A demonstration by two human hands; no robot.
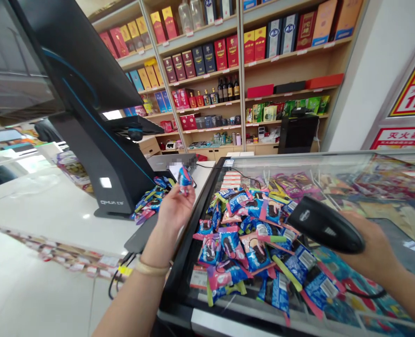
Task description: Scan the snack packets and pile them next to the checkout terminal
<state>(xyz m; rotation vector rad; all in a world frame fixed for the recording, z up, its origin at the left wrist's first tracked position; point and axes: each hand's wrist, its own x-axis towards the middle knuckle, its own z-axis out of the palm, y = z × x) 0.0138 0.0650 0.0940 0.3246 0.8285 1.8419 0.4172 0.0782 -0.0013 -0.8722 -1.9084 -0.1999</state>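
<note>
A small blue and pink snack packet [185, 179] is pinched in the fingers of my left hand [178, 203], which is raised over the edge of the white counter. My right hand [370, 248] grips a black barcode scanner [324, 224], its head pointing left above a heap of snack packets [233, 245]. The packets in the heap are blue, pink and yellow-green and lie loose on the glass top. Behind my left hand, a smaller pile of similar packets [153, 201] rests at the foot of the checkout terminal.
The dark checkout terminal [112, 168] stands on the white counter [53, 206] at left. A glass-topped display case [298, 164] holds more packaged goods under its glass. Shelves with boxes and bottles [228, 89] line the back wall. Cables [114, 281] hang beside the counter.
</note>
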